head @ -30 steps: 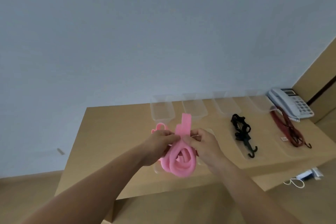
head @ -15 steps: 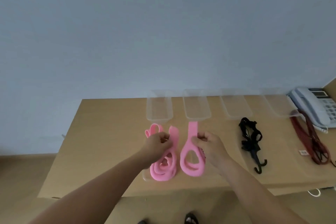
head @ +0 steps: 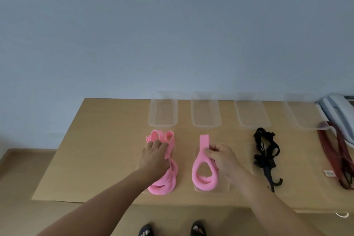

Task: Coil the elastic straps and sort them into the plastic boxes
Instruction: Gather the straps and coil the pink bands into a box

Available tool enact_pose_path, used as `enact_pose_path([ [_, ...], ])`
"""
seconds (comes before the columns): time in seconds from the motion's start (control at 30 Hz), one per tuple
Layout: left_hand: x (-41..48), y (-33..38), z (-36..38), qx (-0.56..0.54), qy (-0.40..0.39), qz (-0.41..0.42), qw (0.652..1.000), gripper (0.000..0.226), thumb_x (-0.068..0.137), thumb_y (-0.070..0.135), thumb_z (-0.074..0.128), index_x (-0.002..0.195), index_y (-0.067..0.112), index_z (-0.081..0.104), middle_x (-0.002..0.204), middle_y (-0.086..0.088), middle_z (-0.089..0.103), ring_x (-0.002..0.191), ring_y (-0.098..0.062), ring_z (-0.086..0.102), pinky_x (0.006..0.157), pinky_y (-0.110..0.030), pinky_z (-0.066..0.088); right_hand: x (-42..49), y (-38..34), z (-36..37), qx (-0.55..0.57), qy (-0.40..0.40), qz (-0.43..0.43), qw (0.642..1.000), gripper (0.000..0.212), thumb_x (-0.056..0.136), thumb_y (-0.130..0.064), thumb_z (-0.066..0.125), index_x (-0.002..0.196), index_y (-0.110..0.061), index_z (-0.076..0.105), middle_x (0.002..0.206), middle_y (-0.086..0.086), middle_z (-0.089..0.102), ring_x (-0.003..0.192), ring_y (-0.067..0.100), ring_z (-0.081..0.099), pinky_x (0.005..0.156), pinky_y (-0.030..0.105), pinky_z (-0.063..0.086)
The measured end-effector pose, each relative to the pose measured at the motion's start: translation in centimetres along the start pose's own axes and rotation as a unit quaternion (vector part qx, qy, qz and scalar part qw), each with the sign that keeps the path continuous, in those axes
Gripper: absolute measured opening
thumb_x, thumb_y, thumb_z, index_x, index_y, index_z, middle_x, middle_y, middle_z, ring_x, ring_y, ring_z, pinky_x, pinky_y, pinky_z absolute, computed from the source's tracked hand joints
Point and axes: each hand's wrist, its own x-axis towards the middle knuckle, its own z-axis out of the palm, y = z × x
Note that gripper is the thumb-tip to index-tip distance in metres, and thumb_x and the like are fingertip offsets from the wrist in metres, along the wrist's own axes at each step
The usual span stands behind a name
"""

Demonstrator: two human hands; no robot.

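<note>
A second earlier both hands had met over one pink tangle held in the air; by now they had drawn well apart and come down to the table (head: pixel 107 149). The left hand (head: pixel 155 156) lay on the left pink strap (head: pixel 166 182), fingers curled over its upper loops, the coil trailing back beside the wrist. The right hand (head: pixel 223 158) pinched the right pink strap (head: pixel 204 183) at its neck, the loop lying just inside that hand. The plastic boxes (head: pixel 162 110) stood in a row beyond the fingertips, the black strap (head: pixel 265 151) outside the right hand, and the red strap (head: pixel 342 161) farther out.
</note>
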Motion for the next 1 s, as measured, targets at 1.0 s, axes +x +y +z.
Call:
enact_pose_path([
  [1.0, -5.5, 0.1, -5.0, -0.022, -0.028, -0.023, 0.999, 0.052, 0.094, 0.035, 0.054, 0.145, 0.029, 0.043, 0.155, 0.000, 0.035, 0.138, -0.024, 0.034, 0.108, -0.042, 0.038, -0.7, -1.0, 1.7, -0.562, 0.118, -0.208, 0.792, 0.049, 0.089, -0.039, 0.057, 0.127, -0.010, 0.044, 0.128, 0.008, 0.050, 0.117, 0.028, 0.048, 0.088, 0.037, 0.045],
])
